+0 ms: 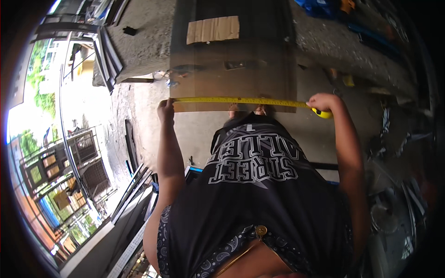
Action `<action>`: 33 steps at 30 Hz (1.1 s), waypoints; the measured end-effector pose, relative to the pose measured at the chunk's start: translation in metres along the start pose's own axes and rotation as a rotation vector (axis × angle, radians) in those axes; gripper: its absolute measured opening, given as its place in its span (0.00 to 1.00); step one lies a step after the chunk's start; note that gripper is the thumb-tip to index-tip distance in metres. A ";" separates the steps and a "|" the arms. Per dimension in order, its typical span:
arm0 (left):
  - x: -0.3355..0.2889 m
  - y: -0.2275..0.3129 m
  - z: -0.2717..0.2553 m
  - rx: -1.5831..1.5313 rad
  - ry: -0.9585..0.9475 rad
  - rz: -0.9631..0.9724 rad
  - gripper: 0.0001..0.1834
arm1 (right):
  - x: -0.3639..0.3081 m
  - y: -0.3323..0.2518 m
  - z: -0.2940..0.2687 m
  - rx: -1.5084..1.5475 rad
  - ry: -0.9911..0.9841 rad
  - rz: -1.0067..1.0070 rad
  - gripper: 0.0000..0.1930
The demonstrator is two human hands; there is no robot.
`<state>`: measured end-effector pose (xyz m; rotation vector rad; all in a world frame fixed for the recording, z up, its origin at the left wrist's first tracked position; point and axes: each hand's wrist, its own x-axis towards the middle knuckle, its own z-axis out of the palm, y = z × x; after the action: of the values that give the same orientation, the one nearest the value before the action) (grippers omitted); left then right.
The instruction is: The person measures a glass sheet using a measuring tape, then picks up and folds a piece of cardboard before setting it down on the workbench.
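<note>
— Yellow tape measure (pixel 241 100), where was it?
— Stretched across the near edge of a brown glass sheet (pixel 232 69) lying on the concrete floor (pixel 148 51).
— And the hands?
— The left hand (pixel 166 110) pinched the tape's free end at the sheet's left corner; the right hand (pixel 323 102) gripped the yellow case past the right edge. A cardboard piece (pixel 213 29) lay on the sheet's far end.

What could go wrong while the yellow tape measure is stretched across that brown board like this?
The left hand only pinches the end of the yellow tape at the brown board's left edge; if it slips, the blade may snap back toward the right hand holding the case. The tape spans the board's full width in the air, so it may sag or tilt and give a wrong reading. Bare toes show at the board's near edge, so they could get knocked if it shifts.
</note>
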<state>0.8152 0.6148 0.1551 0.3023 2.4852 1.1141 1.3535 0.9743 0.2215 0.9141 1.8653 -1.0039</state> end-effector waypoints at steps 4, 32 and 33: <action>-0.005 0.005 0.000 0.002 0.005 0.034 0.16 | -0.003 -0.002 0.004 0.015 0.009 -0.053 0.18; -0.019 0.028 -0.006 0.167 0.013 0.166 0.15 | 0.006 -0.029 0.010 0.232 0.091 -0.190 0.17; -0.021 0.032 -0.010 0.209 -0.016 0.210 0.15 | 0.007 -0.034 0.010 0.276 0.058 -0.146 0.16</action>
<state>0.8313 0.6221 0.1908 0.6425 2.6052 0.9229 1.3248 0.9529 0.2217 0.9849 1.8926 -1.3630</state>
